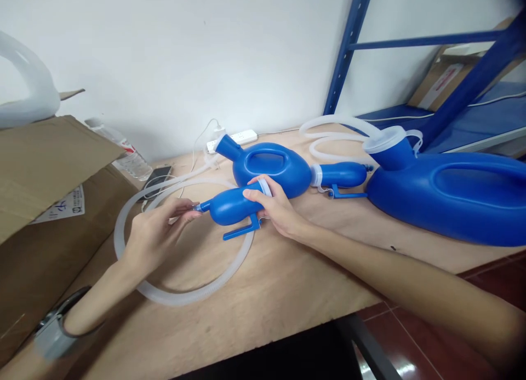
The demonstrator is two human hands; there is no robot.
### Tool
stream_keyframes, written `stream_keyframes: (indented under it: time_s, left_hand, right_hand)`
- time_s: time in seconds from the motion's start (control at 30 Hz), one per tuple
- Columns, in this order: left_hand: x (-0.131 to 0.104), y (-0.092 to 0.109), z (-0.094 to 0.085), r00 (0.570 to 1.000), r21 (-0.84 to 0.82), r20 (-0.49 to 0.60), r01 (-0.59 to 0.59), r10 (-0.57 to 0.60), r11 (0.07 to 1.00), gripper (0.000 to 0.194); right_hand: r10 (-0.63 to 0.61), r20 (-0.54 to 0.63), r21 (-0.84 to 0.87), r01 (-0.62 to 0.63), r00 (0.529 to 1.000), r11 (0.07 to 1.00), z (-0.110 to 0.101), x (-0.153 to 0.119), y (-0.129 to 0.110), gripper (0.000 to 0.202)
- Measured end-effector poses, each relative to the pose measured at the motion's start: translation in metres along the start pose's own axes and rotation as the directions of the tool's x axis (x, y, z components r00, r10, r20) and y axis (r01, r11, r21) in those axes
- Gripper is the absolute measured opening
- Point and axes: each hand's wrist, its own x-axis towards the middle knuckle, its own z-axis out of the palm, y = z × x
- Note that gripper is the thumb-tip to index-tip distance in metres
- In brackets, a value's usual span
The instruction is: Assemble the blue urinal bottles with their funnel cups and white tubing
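My right hand (275,205) is wrapped round the white-rimmed end of a small blue bottle (230,206), which lies sideways above the wooden table with a blue handle hanging below. At the bottle's narrow left tip, the fingers of my left hand (164,224) pinch a small end piece (198,207). Right behind is a larger blue jug (271,166) with a loop handle. A second small blue bottle (343,174) with a white collar lies to its right. Under the held bottle loops a translucent hose (176,298).
On the right lies a big blue jug (452,196) with a white cap and hose. An open cardboard box (36,166) stands left, beside a clear plastic bottle (133,161) and a phone (156,177). A power strip (242,137) and blue shelving (345,51) are behind.
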Motion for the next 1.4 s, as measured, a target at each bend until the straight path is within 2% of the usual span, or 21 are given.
stream_keyframes:
  time_s: [0.13, 0.33, 0.4, 0.47, 0.53, 0.63, 0.73, 0.8, 0.9, 0.93, 0.97, 1.0, 1.1, 1.17, 1.27, 1.4]
  left_hand:
    - [0.007, 0.006, -0.004, 0.974, -0.114, 0.055, 0.223, -0.218, 0.968, 0.029]
    - [0.015, 0.009, -0.006, 0.905, -0.265, 0.195, 0.419, -0.377, 0.868, 0.038]
    - [0.019, 0.01, -0.006, 0.864, -0.338, 0.269, 0.499, -0.426, 0.798, 0.044]
    - [0.023, 0.01, -0.006, 0.822, -0.395, 0.348, 0.564, -0.451, 0.725, 0.049]
    - [0.026, 0.009, -0.005, 0.787, -0.454, 0.417, 0.613, -0.454, 0.647, 0.052]
    - [0.03, 0.003, -0.004, 0.712, -0.53, 0.536, 0.702, -0.453, 0.477, 0.055]
    - [0.034, -0.002, -0.004, 0.581, -0.503, 0.689, 0.814, -0.432, 0.291, 0.059]
    - [0.037, -0.004, -0.004, 0.486, -0.441, 0.789, 0.874, -0.376, 0.205, 0.059]
    - [0.04, -0.004, -0.003, 0.377, -0.349, 0.882, 0.926, -0.283, 0.144, 0.058]
    - [0.04, -0.004, -0.003, 0.357, -0.33, 0.896, 0.933, -0.263, 0.141, 0.057]
    - [0.039, -0.004, -0.002, 0.345, -0.318, 0.904, 0.938, -0.253, 0.142, 0.055]
    - [0.038, -0.003, -0.002, 0.34, -0.312, 0.906, 0.939, -0.253, 0.143, 0.053]
    - [0.034, -0.004, -0.002, 0.354, -0.333, 0.888, 0.935, -0.294, 0.12, 0.048]
    - [0.031, -0.006, -0.004, 0.378, -0.364, 0.864, 0.925, -0.333, 0.106, 0.047]
    - [0.028, -0.009, -0.008, 0.41, -0.391, 0.835, 0.911, -0.366, 0.129, 0.045]
    - [0.025, -0.01, -0.006, 0.413, -0.408, 0.816, 0.907, -0.404, 0.103, 0.045]
  right_hand:
    - [-0.044, 0.018, 0.003, 0.044, 0.999, 0.999, 0.001, -0.001, -0.002, 0.041]
    - [-0.009, 0.019, 0.02, 0.009, 1.0, 1.0, 0.0, -0.001, -0.004, 0.042]
    - [-0.064, 0.024, -0.033, 0.065, 0.998, 0.997, -0.001, -0.001, -0.004, 0.04]
    - [-0.199, 0.056, -0.142, 0.205, 0.978, 0.968, -0.004, -0.001, -0.003, 0.039]
    - [-0.335, 0.106, -0.238, 0.351, 0.936, 0.906, -0.008, 0.001, -0.002, 0.04]
    - [-0.444, 0.187, -0.285, 0.481, 0.876, 0.829, -0.013, 0.004, 0.001, 0.041]
    - [-0.516, 0.292, -0.27, 0.587, 0.805, 0.763, -0.019, 0.007, 0.004, 0.04]
    - [-0.591, 0.354, -0.244, 0.682, 0.724, 0.689, -0.021, 0.008, 0.005, 0.04]
    - [-0.68, 0.434, -0.201, 0.799, 0.591, 0.566, -0.025, 0.008, 0.005, 0.044]
    - [-0.681, 0.457, -0.194, 0.812, 0.572, 0.551, -0.026, 0.007, 0.004, 0.045]
    - [-0.664, 0.476, -0.197, 0.805, 0.577, 0.559, -0.027, 0.007, 0.003, 0.045]
    - [-0.632, 0.48, -0.212, 0.779, 0.609, 0.59, -0.027, 0.006, 0.002, 0.043]
    - [-0.522, 0.408, -0.26, 0.643, 0.749, 0.72, -0.026, 0.002, -0.004, 0.036]
    - [-0.486, 0.345, -0.257, 0.579, 0.803, 0.774, -0.024, 0.001, -0.007, 0.037]
    - [-0.473, 0.328, -0.242, 0.556, 0.818, 0.795, -0.021, 0.001, -0.01, 0.038]
    - [-0.48, 0.349, -0.218, 0.568, 0.805, 0.793, -0.02, 0.002, -0.01, 0.036]
